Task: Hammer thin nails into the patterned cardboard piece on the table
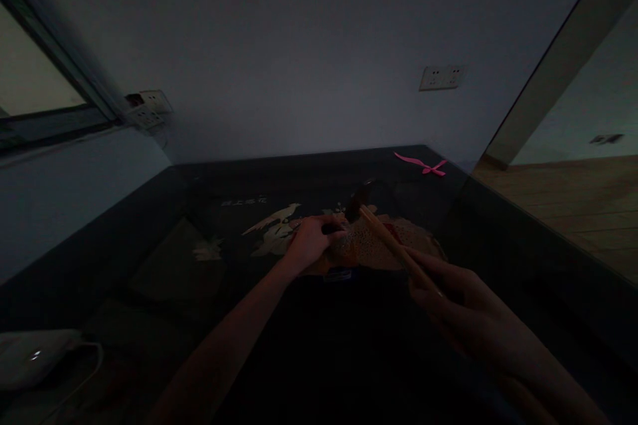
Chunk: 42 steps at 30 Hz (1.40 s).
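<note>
My right hand is wrapped round the wooden handle of a hammer. The dark head of the hammer is raised just above a speckled, brownish piece of cardboard with red and orange patches. My left hand rests at the left part of the cardboard, thumb and fingers pinched together near the hammer head. What the fingers hold is too small and dark to make out. The cardboard lies on a dark surface printed with a pale bird and flowers.
A pink ribbon lies at the far right corner of the dark surface. At the near left sits a white device with a cable. Sockets are on the wall behind, and a wooden floor shows at the right.
</note>
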Tool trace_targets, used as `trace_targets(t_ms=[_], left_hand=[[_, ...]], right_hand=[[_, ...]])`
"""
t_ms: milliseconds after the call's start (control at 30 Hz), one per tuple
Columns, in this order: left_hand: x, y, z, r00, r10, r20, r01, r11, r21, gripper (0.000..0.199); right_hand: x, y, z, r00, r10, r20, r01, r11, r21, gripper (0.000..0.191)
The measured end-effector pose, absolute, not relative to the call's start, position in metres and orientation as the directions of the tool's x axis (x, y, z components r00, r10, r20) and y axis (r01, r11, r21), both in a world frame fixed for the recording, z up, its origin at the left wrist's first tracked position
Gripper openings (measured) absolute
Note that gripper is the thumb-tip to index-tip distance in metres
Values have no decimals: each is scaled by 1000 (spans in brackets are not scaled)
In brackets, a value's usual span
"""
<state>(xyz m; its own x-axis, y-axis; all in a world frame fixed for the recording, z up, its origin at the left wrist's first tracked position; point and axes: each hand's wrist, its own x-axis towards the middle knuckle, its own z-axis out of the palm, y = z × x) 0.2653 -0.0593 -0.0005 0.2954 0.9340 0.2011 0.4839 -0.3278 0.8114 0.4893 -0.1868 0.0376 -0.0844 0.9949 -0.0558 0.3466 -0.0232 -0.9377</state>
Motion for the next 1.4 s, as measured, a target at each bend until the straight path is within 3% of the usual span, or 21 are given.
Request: trace_targets(t_ms=[333, 500, 633, 867, 1133, 1200, 1300, 1400], left_hand=[[265, -58, -1, 308, 929, 203, 471, -335, 816, 9], [265, -58, -1, 329, 906, 266, 460, -400, 792, 5], [266, -59, -2, 374, 869, 323, 462, -477, 748, 17], [258, -57, 2, 433, 825, 364, 457, -549, 700, 30], [249, -101, 52, 407, 770, 491, 581, -633, 512, 16], [250, -126, 55, 515, 746, 423, 539, -665, 517, 14], [253, -153, 39, 742, 659, 126, 517, -682, 517, 14], [257, -162, 10, 753, 651, -94, 633, -679, 371, 13]], right_hand=[[486, -182, 27, -94, 994, -52, 246, -27, -969, 53], [491, -174, 24, -113, 990, -87, 156, -69, -985, 61], [488, -166, 10, -119, 983, -144, 18, -142, -990, 67], [487, -162, 1, -119, 989, -85, -104, -97, -990, 62], [486, -162, -6, -136, 990, -49, -77, -60, -995, 60], [486, -163, -4, -125, 991, -56, -66, -65, -996, 60], [486, -163, -2, -135, 990, -48, -72, -59, -996, 60], [486, -163, -1, -134, 991, -26, -92, -38, -995, 59]])
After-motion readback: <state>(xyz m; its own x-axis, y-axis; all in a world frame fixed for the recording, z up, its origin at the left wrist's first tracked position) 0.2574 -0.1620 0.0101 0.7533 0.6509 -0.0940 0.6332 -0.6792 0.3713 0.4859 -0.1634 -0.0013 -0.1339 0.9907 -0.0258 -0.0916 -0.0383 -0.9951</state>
